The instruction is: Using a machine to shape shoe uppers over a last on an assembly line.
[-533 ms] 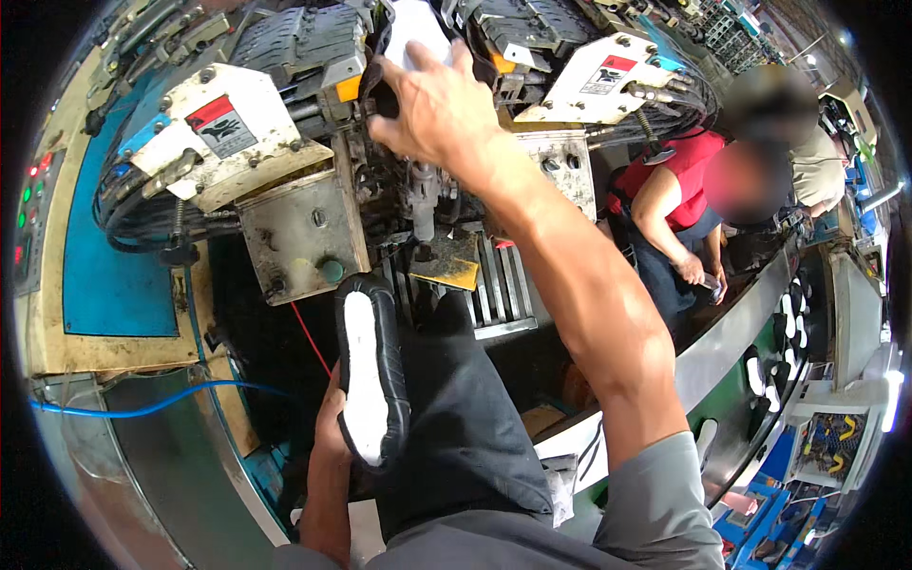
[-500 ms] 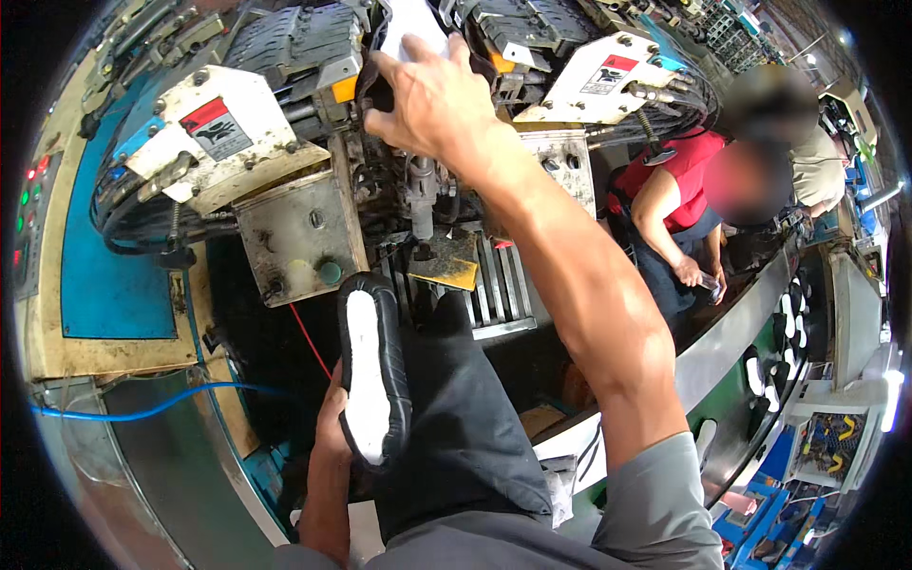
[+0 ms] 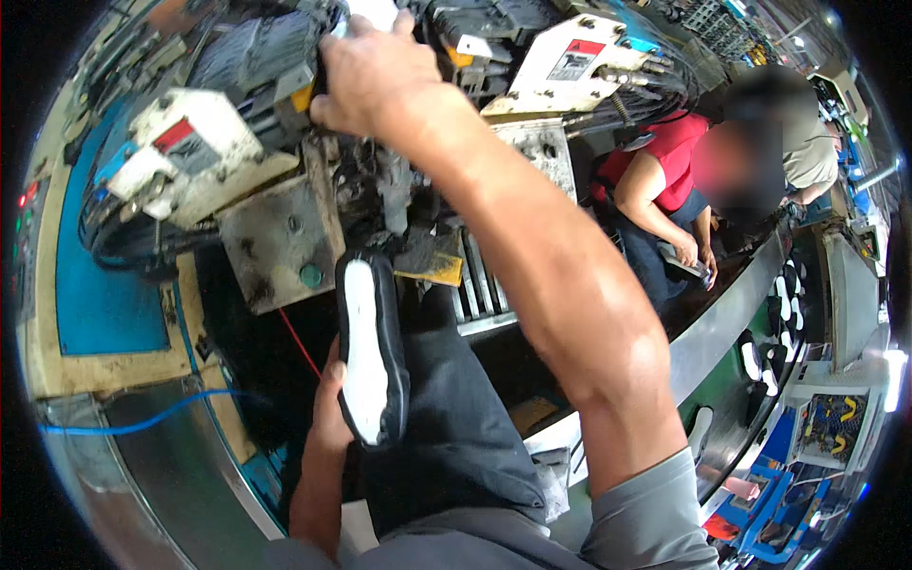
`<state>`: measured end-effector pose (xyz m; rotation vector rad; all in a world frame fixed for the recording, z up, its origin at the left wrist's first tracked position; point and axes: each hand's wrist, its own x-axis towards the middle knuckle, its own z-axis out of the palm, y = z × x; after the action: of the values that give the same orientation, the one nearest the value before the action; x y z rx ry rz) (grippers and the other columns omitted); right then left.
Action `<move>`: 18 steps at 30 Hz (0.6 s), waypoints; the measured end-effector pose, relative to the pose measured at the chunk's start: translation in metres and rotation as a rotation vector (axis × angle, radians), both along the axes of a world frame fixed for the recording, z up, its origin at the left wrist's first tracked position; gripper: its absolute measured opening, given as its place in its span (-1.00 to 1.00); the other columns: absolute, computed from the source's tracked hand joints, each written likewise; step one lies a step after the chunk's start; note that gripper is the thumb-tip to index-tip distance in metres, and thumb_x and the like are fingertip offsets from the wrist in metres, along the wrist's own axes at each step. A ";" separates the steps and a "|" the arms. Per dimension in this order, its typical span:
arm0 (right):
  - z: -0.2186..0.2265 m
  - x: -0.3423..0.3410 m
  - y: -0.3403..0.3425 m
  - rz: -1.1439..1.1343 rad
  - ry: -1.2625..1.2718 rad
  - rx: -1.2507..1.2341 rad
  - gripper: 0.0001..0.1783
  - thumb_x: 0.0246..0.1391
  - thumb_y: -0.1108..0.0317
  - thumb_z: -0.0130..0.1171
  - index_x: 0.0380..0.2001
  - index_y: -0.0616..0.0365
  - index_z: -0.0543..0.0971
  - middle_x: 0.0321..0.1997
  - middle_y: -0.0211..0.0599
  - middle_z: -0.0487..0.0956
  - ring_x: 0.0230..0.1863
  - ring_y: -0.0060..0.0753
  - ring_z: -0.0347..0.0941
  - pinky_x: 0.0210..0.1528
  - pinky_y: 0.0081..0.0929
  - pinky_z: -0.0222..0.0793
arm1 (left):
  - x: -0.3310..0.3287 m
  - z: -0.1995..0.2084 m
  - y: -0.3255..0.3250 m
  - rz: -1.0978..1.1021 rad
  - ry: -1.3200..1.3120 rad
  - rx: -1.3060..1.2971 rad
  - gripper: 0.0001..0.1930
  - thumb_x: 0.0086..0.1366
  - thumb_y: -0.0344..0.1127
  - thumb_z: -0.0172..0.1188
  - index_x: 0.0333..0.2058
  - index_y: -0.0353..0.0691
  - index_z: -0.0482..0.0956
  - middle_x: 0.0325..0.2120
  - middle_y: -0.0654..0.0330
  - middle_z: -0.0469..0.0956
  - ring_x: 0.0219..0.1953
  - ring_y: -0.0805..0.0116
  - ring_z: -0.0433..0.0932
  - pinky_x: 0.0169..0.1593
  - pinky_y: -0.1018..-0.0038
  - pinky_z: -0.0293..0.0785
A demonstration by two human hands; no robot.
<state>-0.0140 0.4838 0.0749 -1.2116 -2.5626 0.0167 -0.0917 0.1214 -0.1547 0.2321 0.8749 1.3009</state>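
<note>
My left hand [image 3: 330, 404] grips a black shoe upper [image 3: 391, 356] from its left side. The upper is held over my lap with its white underside turned up. Farther forward, my right hand [image 3: 385, 81] reaches into the machine [image 3: 285, 242]. Its fingers and thumb span a second shoe upper with a white underside [image 3: 372, 11], seated between the machine's dark clamp plates. The top of the picture cuts off that upper, and my hand hides its near end.
White guard plates [image 3: 560, 62] with warning labels flank the machine's centre. A control panel [image 3: 28, 223] with lit buttons is at far left, near a blue hose [image 3: 152, 423]. At right, a person in red [image 3: 665, 171] holds something beside a conveyor [image 3: 679, 437] carrying several black-and-white uppers.
The view has shifted, so the machine sits higher and farther left. My left hand still holds its upper, now slightly higher in the picture. My right hand stays on the upper in the machine.
</note>
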 end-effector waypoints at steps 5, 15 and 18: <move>-0.064 0.056 -0.063 0.285 0.529 0.185 -0.33 0.32 0.04 0.34 0.38 0.16 0.57 0.52 0.13 0.45 0.64 0.33 0.16 0.61 0.09 0.19 | 0.001 0.025 0.012 0.076 0.029 0.026 -0.16 0.53 0.04 0.16 0.62 -0.16 0.08 0.38 0.03 0.45 0.35 0.15 0.54 0.38 0.17 0.54; -0.170 0.167 -0.379 -0.191 1.436 -1.305 -0.21 0.57 0.00 0.17 0.61 0.25 0.27 0.58 -0.10 0.40 0.57 -0.30 0.28 0.62 -0.31 0.14 | 0.068 0.058 -0.037 0.017 0.124 0.357 0.12 0.38 -0.13 0.38 0.68 -0.20 -0.20 0.59 -0.04 0.12 0.59 0.05 0.21 0.60 0.12 0.18; -0.170 0.193 -0.392 -0.157 1.342 -1.298 -0.21 0.56 0.02 0.19 0.61 0.24 0.27 0.58 -0.09 0.40 0.59 -0.30 0.26 0.64 -0.30 0.11 | 0.079 0.067 -0.065 -0.025 0.265 0.338 0.15 0.31 -0.16 0.39 0.68 -0.23 -0.20 0.59 -0.04 0.10 0.59 0.09 0.19 0.60 0.18 0.15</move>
<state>0.1785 0.0923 -0.0951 -1.0063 -1.0495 1.8866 -0.0128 0.0568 -0.0881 0.6918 0.8656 1.4106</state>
